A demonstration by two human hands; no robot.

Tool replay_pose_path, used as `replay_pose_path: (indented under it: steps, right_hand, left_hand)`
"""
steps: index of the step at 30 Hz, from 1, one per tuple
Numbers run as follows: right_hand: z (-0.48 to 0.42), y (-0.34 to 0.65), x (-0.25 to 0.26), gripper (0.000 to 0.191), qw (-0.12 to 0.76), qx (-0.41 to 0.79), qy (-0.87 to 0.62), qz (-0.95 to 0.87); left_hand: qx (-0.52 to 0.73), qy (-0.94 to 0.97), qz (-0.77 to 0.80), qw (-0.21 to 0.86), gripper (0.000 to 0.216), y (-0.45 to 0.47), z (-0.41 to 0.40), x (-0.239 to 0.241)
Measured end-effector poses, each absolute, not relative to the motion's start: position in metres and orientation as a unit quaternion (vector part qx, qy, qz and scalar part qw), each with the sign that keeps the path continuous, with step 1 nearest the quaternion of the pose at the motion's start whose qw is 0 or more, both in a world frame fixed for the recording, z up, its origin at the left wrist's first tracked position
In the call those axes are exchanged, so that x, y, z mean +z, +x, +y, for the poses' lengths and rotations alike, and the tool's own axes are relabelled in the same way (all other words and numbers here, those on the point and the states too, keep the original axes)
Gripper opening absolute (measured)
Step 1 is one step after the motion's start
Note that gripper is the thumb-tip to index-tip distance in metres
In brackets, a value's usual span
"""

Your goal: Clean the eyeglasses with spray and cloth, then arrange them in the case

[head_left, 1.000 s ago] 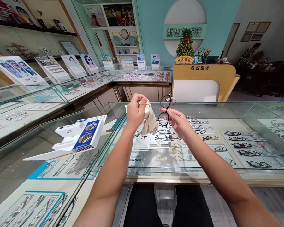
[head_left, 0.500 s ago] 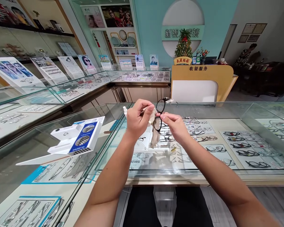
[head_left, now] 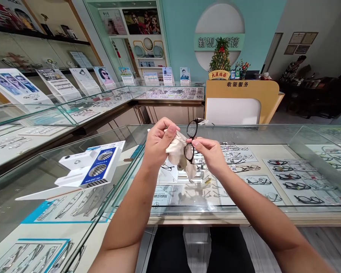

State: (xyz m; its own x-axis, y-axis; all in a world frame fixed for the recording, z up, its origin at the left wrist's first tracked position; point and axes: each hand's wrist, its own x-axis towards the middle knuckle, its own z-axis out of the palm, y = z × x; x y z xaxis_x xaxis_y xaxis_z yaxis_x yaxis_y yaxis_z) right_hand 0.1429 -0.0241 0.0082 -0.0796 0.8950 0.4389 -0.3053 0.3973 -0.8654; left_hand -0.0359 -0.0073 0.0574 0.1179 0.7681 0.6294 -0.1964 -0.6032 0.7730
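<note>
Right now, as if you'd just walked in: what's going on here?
Over a glass display case, someone's left hand grips a pale cloth. The right hand holds black-rimmed glasses, one lens above the other, close to the cloth; whether they touch is unclear. A white-and-blue box rests to the left.

Eyewear shop interior: pale turquoise back wall (head_left: 179, 45), glass-sided display counters with cream edging (head_left: 204, 220).

A round white wall panel (head_left: 219, 19), crossed by a green lettered band, hangs above a curved yellow-and-white reception desk (head_left: 235, 93); black-edged beige shelves (head_left: 39, 35) line the left side, four framed certificates (head_left: 302, 38) the grey right wall (head_left: 333, 45). Grey plank flooring (head_left: 337, 239) shows below; light glints on glass, while the far right corner lies dim.
</note>
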Motion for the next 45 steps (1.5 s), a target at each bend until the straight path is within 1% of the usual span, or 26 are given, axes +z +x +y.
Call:
replay_pose_path:
  steps: [3,5,9,10,11,12,14,15,16,18,21,24,29,32,35,39,41,45]
  right_hand:
    - [-0.025,0.147,0.011,0.031,0.649,0.47,-0.271,-0.534]
    - [-0.027,0.15,0.014,0.03,0.652,0.472,-0.263,-0.532]
    - [-0.033,0.156,0.019,0.028,0.647,0.48,-0.246,-0.539]
    - [-0.033,0.157,0.019,0.028,0.644,0.481,-0.247,-0.541]
    - [-0.034,0.159,0.02,0.03,0.642,0.482,-0.251,-0.542]
    - [-0.033,0.161,0.02,0.031,0.64,0.482,-0.255,-0.541]
    - [-0.032,0.165,0.021,0.033,0.642,0.479,-0.263,-0.537]
    - [-0.031,0.167,0.021,0.034,0.644,0.476,-0.265,-0.537]
    - [-0.03,0.169,0.021,0.033,0.646,0.47,-0.264,-0.54]
    - [-0.028,0.171,0.022,0.032,0.651,0.449,-0.262,-0.553]
    - [-0.025,0.174,0.025,0.033,0.654,0.41,-0.266,-0.577]
    - [-0.024,0.175,0.026,0.035,0.647,0.393,-0.273,-0.594]
    - [-0.022,0.175,0.026,0.032,0.631,0.386,-0.266,-0.618]
    - [-0.021,0.175,0.025,0.036,0.627,0.396,-0.276,-0.612]
    - [-0.019,0.176,0.025,0.036,0.633,0.404,-0.273,-0.601]
    - [-0.016,0.177,0.025,0.034,0.626,0.42,-0.271,-0.598]
    - [-0.016,0.176,0.026,0.039,0.622,0.416,-0.282,-0.6]
    - [-0.018,0.174,0.026,0.046,0.634,0.401,-0.296,-0.592]
  left_hand:
    - [0.575,0.67,0.184,0.432,0.047,-0.044,-0.01,0.057]
    - [0.516,0.705,0.141,0.465,0.047,-0.052,-0.013,0.054]
    - [0.336,0.747,0.036,0.572,0.062,-0.063,-0.018,0.043]
    - [0.333,0.74,0.028,0.584,0.062,-0.062,-0.017,0.041]
    - [0.365,0.727,0.04,0.58,0.06,-0.06,-0.016,0.041]
    - [0.426,0.706,0.07,0.561,0.055,-0.056,-0.013,0.041]
    - [0.561,0.652,0.157,0.485,0.046,-0.046,-0.005,0.042]
    - [0.599,0.633,0.193,0.451,0.044,-0.04,0.0,0.043]
    - [0.608,0.629,0.221,0.432,0.044,-0.034,0.004,0.043]
    - [0.567,0.649,0.255,0.439,0.05,-0.025,0.009,0.041]
    - [0.483,0.673,0.273,0.489,0.058,-0.017,0.009,0.036]
    - [0.45,0.672,0.274,0.52,0.061,-0.014,0.006,0.031]
    - [0.427,0.641,0.262,0.581,0.055,-0.01,0.008,0.024]
    - [0.418,0.627,0.231,0.615,0.049,-0.009,0.01,0.022]
    - [0.413,0.604,0.226,0.643,0.05,-0.009,0.01,0.023]
    - [0.429,0.587,0.243,0.642,0.048,-0.007,0.01,0.026]
    - [0.449,0.581,0.253,0.63,0.052,-0.006,0.01,0.024]
    - [0.446,0.575,0.26,0.635,0.073,-0.004,0.011,0.016]
